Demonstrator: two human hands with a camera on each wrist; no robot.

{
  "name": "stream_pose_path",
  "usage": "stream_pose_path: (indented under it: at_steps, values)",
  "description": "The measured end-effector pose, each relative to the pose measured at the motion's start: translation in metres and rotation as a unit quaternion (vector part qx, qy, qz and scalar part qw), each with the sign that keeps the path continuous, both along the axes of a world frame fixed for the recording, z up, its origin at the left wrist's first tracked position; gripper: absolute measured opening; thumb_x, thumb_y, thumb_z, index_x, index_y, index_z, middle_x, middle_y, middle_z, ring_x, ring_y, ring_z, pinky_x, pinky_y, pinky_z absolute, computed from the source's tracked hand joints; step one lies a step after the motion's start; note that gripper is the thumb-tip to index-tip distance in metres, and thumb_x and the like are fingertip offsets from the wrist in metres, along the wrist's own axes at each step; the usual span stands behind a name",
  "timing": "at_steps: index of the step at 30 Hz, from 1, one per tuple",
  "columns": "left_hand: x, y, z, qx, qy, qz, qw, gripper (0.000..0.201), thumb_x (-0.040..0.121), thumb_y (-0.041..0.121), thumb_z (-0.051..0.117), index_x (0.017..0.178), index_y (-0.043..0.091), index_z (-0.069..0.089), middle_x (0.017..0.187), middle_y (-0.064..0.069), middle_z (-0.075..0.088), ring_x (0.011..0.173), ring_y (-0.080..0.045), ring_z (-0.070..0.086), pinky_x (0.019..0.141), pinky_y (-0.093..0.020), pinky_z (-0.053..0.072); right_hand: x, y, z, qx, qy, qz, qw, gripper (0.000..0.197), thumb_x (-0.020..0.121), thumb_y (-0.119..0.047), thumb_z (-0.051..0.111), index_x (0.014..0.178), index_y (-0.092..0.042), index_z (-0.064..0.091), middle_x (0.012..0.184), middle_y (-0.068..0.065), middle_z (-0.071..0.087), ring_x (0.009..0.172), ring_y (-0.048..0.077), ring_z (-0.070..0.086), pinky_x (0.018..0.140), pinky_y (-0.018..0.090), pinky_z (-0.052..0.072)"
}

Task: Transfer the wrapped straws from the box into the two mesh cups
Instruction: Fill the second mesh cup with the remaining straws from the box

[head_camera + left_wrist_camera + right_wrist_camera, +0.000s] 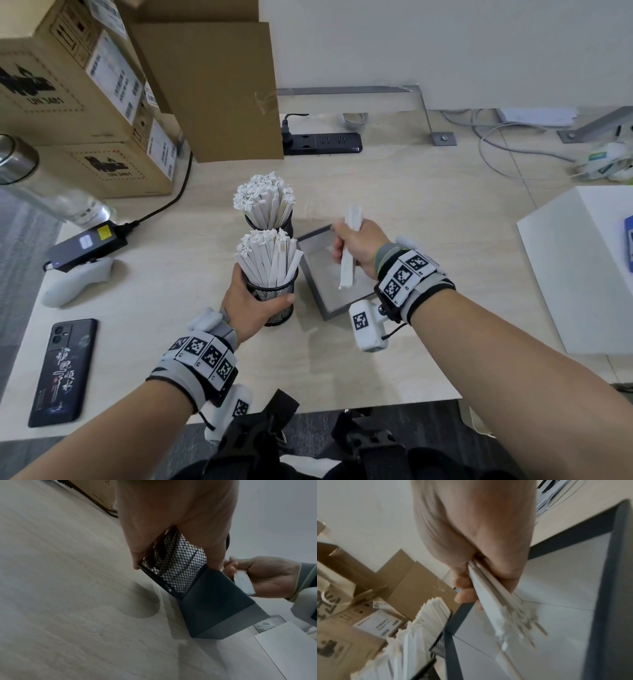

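Two black mesh cups packed with white wrapped straws stand mid-table: the far cup (pixel 287 224) and the near cup (pixel 274 298). My left hand (pixel 250 301) grips the near cup (pixel 175 566) around its side. Right of the cups sits the grey box (pixel 325 308), its white floor bare in the head view. My right hand (pixel 356 245) holds a bundle of wrapped straws (pixel 349 263) in its fist above the box, lower ends pointing down into it. In the right wrist view the bundle (pixel 501 608) fans out over the box (pixel 614 588).
Cardboard boxes (pixel 85 113) and a cardboard sheet (pixel 212 92) stand at the back left. A power strip (pixel 325 142), a black power brick (pixel 87 245), a white controller (pixel 75 284) and a phone (pixel 63 370) lie on the table. A white box (pixel 582 267) sits right.
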State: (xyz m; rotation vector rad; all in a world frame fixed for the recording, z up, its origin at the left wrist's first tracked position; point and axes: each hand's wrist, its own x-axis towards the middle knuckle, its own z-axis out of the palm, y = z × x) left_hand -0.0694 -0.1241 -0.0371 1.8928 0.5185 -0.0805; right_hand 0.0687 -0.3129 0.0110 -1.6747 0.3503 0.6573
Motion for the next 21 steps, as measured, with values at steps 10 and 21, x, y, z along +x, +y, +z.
stream_pose_path:
  at_steps: [10,21]
  values:
    - [0.001,-0.014,0.01,0.027,-0.007,-0.033,0.999,0.092,0.058,0.03,0.092,0.133,0.024,0.039,0.117,0.015,0.058,0.108,-0.008,0.055,0.09,-0.024,0.042,0.0,0.009,0.042,0.162,-0.054,-0.157,0.973,0.015,0.099,-0.013,0.044,0.086,-0.011,0.05,0.062,0.005,0.049,0.054,0.023,0.054,0.066,0.039,0.054]
    - [0.001,-0.017,0.024,-0.011,-0.03,-0.027,0.999,0.085,0.054,0.037,0.09,0.123,0.036,0.042,0.108,0.025,0.063,0.098,0.01,0.06,0.082,-0.019,0.048,-0.037,0.057,0.061,0.202,-0.15,-0.041,0.967,0.026,0.099,-0.011,0.048,0.075,-0.01,0.054,0.058,0.003,0.055,0.06,0.025,0.056,0.074,0.046,0.054]
